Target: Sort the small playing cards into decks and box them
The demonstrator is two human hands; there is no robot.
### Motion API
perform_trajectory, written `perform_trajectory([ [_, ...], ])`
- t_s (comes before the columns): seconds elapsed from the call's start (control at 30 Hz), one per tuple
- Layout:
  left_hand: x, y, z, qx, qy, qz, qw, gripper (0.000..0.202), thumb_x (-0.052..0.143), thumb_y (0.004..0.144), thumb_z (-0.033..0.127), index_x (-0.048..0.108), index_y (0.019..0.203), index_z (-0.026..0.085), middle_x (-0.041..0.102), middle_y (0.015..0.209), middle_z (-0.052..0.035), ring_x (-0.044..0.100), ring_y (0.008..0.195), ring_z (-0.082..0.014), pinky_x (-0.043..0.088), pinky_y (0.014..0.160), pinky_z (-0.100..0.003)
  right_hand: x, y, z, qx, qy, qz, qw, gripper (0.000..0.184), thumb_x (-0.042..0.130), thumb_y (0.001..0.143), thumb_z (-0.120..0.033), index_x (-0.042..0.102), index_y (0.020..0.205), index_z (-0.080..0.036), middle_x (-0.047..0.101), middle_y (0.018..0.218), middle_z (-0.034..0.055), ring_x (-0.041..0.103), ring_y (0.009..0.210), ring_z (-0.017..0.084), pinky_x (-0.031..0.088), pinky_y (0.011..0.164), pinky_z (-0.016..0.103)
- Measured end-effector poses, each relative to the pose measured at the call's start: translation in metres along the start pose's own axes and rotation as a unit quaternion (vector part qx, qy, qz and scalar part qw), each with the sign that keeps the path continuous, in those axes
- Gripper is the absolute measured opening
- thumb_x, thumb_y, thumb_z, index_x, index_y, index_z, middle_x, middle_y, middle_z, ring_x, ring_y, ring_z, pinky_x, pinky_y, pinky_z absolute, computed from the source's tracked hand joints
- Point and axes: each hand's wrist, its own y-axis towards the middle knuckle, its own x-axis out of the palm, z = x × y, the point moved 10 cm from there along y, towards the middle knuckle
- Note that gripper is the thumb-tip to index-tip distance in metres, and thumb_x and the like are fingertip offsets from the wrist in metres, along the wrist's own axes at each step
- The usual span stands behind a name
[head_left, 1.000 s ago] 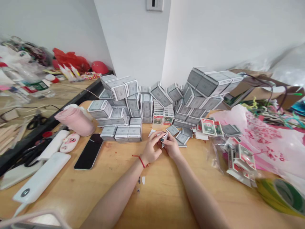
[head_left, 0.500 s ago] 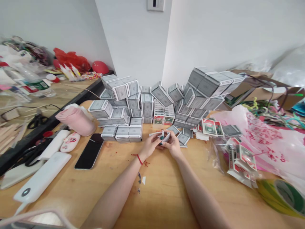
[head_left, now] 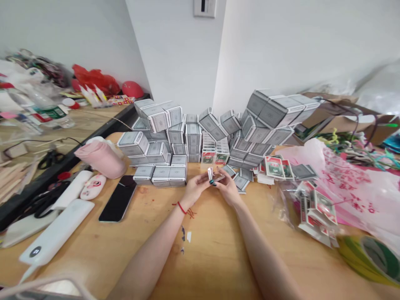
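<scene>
Both my hands meet over the middle of the table, in front of stacked blocks folded from grey-patterned playing cards (head_left: 168, 174). My left hand (head_left: 196, 189), with a red string at its wrist, is closed on a small folded playing card (head_left: 210, 173) whose pale side stands up. My right hand (head_left: 228, 190) pinches at the same piece from the other side; my fingers hide much of it. Dark green nails show where the fingertips come together. Loose grey-backed cards (head_left: 241, 182) lie just beyond my right hand.
On the left are a black phone (head_left: 117, 199), a white power bank (head_left: 56, 231) and a pink roll (head_left: 100, 158). To the right lie opened card boxes (head_left: 318, 210), a pink-printed plastic bag (head_left: 346, 183) and a roll of yellow-green tape (head_left: 368, 258). Paper scraps (head_left: 188, 236) lie between my forearms.
The card between my hands has been turned; a narrow pale part now stands upright near my left fingers. My fingers have shifted their hold, and the stacks have stayed put.
</scene>
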Motion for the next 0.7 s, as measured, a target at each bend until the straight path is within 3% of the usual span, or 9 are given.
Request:
perform_trajectory([
  [0.2,-0.006,0.000,0.001,0.036,0.055,0.039,0.997,0.049,0.070,0.061,0.016,0.055,0.107,0.013,0.057,0.115,-0.0125,0.056,0.102,-0.0202,0.040,0.095,-0.039,-0.007,0.001,0.001,0.026,0.062,0.027,0.997,0.040,0.071,0.061,-0.025,0.059,0.099,-0.024,0.060,0.103,0.0034,0.055,0.095,0.018,0.041,0.087,0.035],
  [0.43,-0.001,-0.003,-0.005,0.068,0.144,0.013,0.987,0.052,0.066,0.064,0.015,0.051,0.114,0.016,0.055,0.118,-0.0106,0.055,0.104,-0.0203,0.042,0.094,-0.038,0.004,-0.003,-0.008,0.022,0.066,-0.008,0.998,0.045,0.071,0.058,-0.024,0.058,0.101,-0.024,0.060,0.107,0.0043,0.055,0.096,0.020,0.043,0.080,0.033],
  [0.7,0.002,-0.001,-0.006,0.060,0.148,-0.008,0.987,0.050,0.066,0.064,0.012,0.051,0.111,0.015,0.054,0.118,-0.0114,0.055,0.104,-0.0201,0.043,0.094,-0.039,0.010,-0.006,-0.014,0.003,0.005,-0.024,1.000,0.048,0.068,0.060,-0.035,0.054,0.105,-0.026,0.057,0.108,0.0043,0.055,0.092,0.020,0.045,0.072,0.032],
])
